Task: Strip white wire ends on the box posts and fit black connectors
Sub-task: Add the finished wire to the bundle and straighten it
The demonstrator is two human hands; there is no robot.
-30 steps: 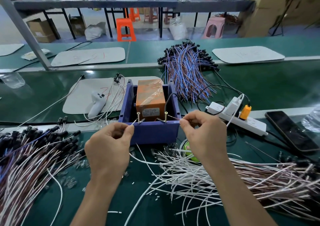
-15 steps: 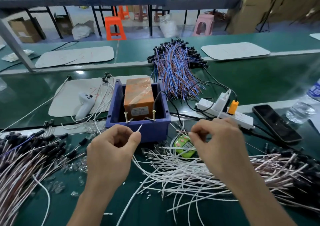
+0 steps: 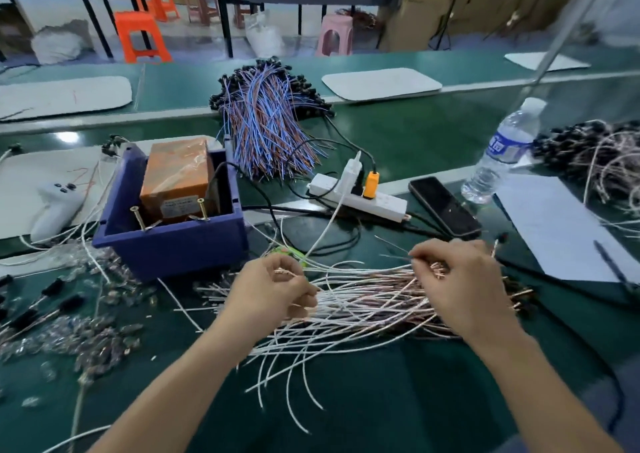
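A blue box (image 3: pixel 173 244) holds an orange block (image 3: pixel 176 175) and two brass posts (image 3: pixel 140 217) at its front edge. To its right lies a loose pile of white wires (image 3: pixel 353 310) on the green bench. My left hand (image 3: pixel 273 293) has its fingers curled over the pile's left part and pinches wire there. My right hand (image 3: pixel 460 282) is over the pile's right part, pinching a thin wire end between thumb and fingertips. Wires with black connectors (image 3: pixel 52 289) lie at the far left. Small clear sleeves (image 3: pixel 86 334) are scattered nearby.
A white power strip (image 3: pixel 367 199) with plugs and black cables lies behind the pile, with a phone (image 3: pixel 443 206), a water bottle (image 3: pixel 502 151) and white paper (image 3: pixel 557 230) to its right. A blue-brown wire bundle (image 3: pixel 266 120) sits behind the box. A white controller (image 3: pixel 55 210) is at left.
Both hands have left the box posts and dropped to the right onto the white wire pile. The view has swung right, so the box now sits at the left.
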